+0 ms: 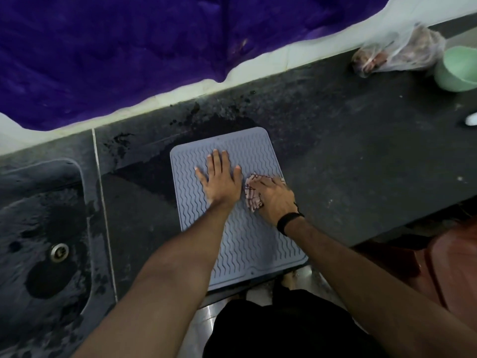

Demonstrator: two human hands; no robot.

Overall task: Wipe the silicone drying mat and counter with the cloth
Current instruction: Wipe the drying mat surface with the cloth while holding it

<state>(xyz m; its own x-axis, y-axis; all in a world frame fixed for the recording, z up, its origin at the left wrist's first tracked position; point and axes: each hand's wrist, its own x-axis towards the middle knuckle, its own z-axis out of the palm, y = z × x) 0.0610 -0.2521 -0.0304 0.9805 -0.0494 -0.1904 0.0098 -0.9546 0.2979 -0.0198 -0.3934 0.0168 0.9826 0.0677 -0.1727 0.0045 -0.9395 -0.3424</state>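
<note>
A grey-blue silicone drying mat (242, 244) with wavy ridges lies on the dark stone counter (361, 161), its near edge at the counter's front. My left hand (220, 180) lies flat on the mat's upper middle, fingers spread, holding nothing. Just to its right, my right hand (277, 197) presses a crumpled pink checked cloth (251, 193) onto the mat near its right edge. A black band is on my right wrist.
A dark stone sink (44, 241) with a metal drain sits at the left. Wet patches darken the counter behind and left of the mat. At the far right stand a pale green bowl (456, 69) and a plastic bag (397, 51). A purple cloth (129, 47) hangs over the back wall.
</note>
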